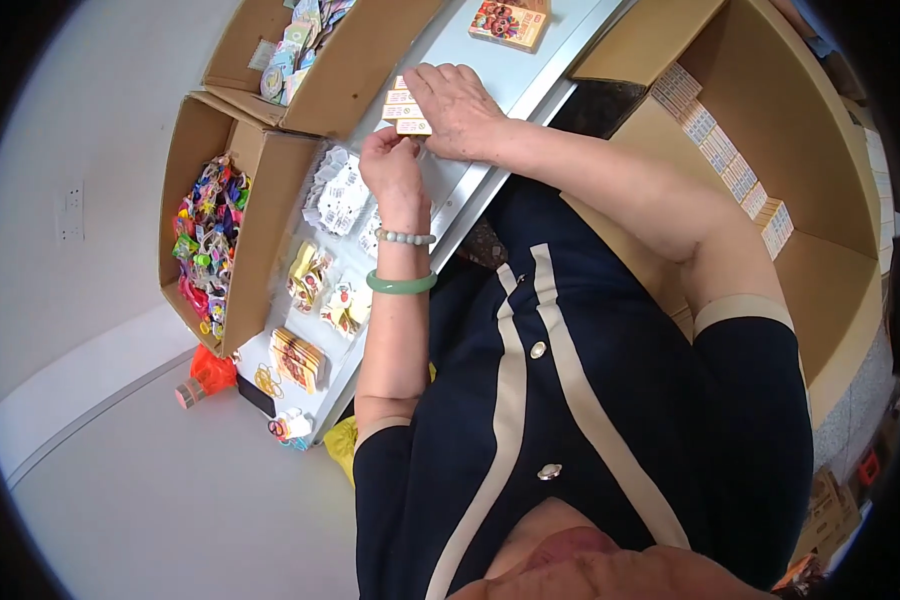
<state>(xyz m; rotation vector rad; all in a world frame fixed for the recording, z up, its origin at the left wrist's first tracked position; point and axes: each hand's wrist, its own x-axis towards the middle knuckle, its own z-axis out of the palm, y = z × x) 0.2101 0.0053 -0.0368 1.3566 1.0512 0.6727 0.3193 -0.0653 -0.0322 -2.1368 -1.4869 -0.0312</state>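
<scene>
A row of small flat boxes (402,112), white printed ends with yellow-orange edges showing, stands on the light table between my hands. My left hand (394,172), with a bead bracelet and a green bangle at the wrist, is closed at the near end of the row, thumb and fingers against the lowest box. Over the row's right side and far end curls my right hand (457,112); its fingertips are hidden behind the boxes. Farther up the table lies an orange picture box (508,24). White printed paper pieces (338,192) lie in clear plastic left of my left wrist.
Cartons at left hold colourful small toys (210,240) and pastel packets (305,45). Bagged pieces (310,275), a stack of cards (298,360), rubber bands (268,380) and a dark phone (256,396) occupy the table's near end. A large carton (820,290) at right contains rows of small boxes (720,150).
</scene>
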